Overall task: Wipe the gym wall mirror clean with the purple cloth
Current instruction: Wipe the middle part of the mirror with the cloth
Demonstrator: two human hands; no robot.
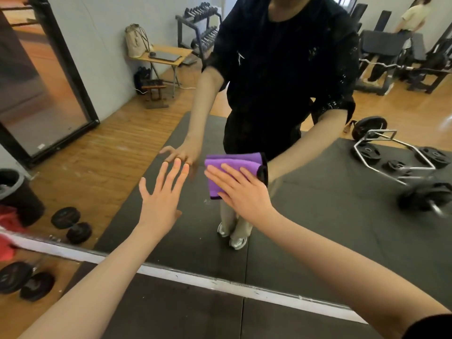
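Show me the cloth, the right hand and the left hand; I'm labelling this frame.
cloth (228, 162), head view, on its purple upper fold above the fingers.
right hand (241, 189), head view, on the back of the hand.
left hand (160, 200), head view, on the back of the hand.

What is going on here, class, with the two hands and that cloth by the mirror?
A person is wiping a gym wall mirror. The right hand presses a folded purple cloth flat against the glass with straight fingers. The left hand is open beside it, fingertips touching the mirror. Dumbbells lie on the floor at the left.
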